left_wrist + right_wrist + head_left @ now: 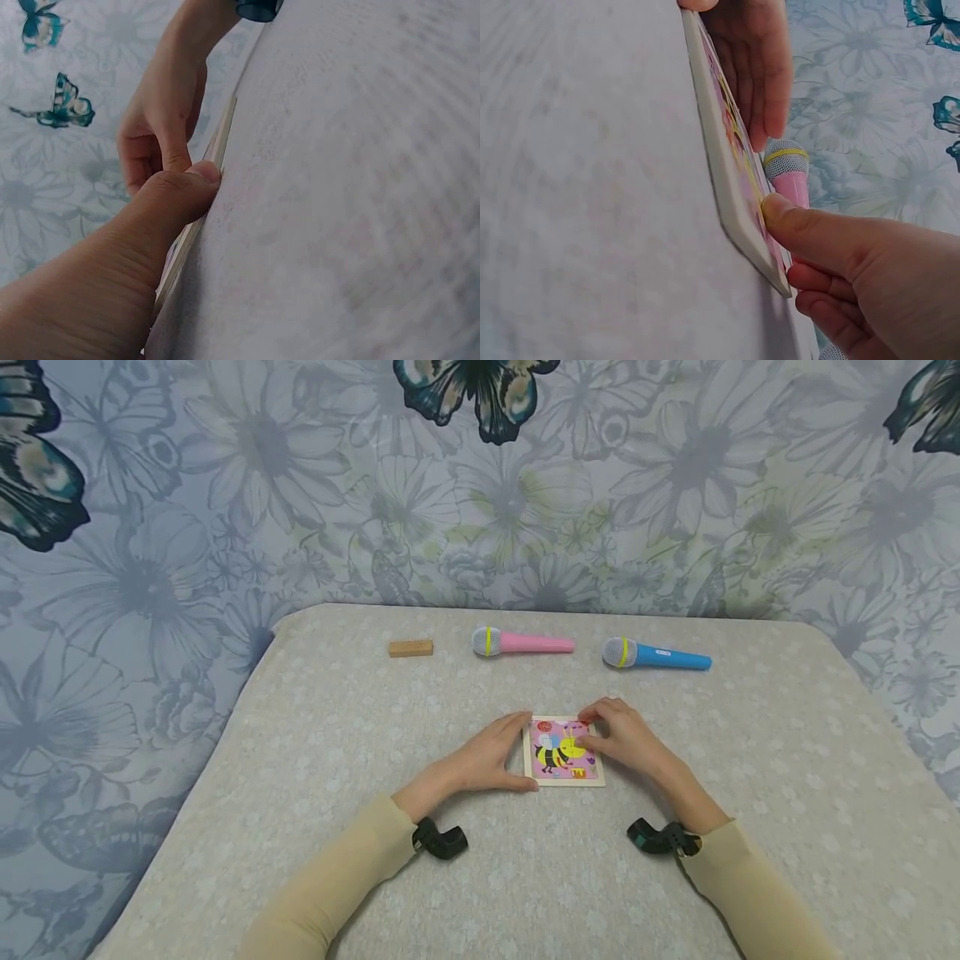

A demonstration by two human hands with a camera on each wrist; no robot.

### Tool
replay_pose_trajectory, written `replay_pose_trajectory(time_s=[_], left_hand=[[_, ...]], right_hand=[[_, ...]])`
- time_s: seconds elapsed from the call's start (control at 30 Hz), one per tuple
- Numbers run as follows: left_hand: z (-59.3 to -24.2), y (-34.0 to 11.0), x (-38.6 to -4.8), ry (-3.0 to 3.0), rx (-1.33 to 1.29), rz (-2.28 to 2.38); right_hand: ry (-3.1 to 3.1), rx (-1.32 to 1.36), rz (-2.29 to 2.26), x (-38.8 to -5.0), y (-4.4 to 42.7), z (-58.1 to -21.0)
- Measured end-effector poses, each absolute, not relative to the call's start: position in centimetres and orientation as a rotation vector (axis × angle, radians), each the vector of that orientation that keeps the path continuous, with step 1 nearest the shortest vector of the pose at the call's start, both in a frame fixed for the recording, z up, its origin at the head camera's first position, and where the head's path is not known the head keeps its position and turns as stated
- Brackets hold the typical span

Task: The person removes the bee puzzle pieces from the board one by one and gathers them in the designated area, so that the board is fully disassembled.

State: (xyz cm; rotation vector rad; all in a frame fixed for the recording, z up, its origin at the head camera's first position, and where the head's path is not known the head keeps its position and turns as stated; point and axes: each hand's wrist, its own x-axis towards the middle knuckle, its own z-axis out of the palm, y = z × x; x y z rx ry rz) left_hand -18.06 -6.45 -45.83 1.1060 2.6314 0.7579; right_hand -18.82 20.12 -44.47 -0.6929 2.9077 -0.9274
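A small square wooden bee puzzle (558,756), with a pale frame and a pink picture, lies on the table. My left hand (487,756) holds its left side, thumb at the near corner and fingers at the far one. In the left wrist view, the left thumb (191,184) presses the frame's edge. My right hand (626,735) is at the far right corner. Its thumb (799,225) touches the picture, seen in the right wrist view, while the other fingers curl by the frame's edge. Whether they pinch a separate piece cannot be made out.
Behind the puzzle lie a wooden block (410,648), a pink toy microphone (532,643) and a blue toy microphone (667,657). A pale patterned cloth covers the table (315,693). A flowered wall (645,527) rises along the table's far edge.
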Motion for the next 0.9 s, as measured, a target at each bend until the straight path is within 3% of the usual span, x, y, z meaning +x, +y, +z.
replay_pose_trajectory(time_s=[0.53, 0.9], left_hand=[[-45.9, -6.4, -18.0, 2.638, 1.117, 0.749], [-45.8, -6.4, -18.1, 2.655, 1.136, 0.745]], right_hand=[[3.000, -0.710, -0.670, -17.9, 19.0, -43.5], [2.957, -0.769, -0.785, -18.4, 19.6, -43.6]])
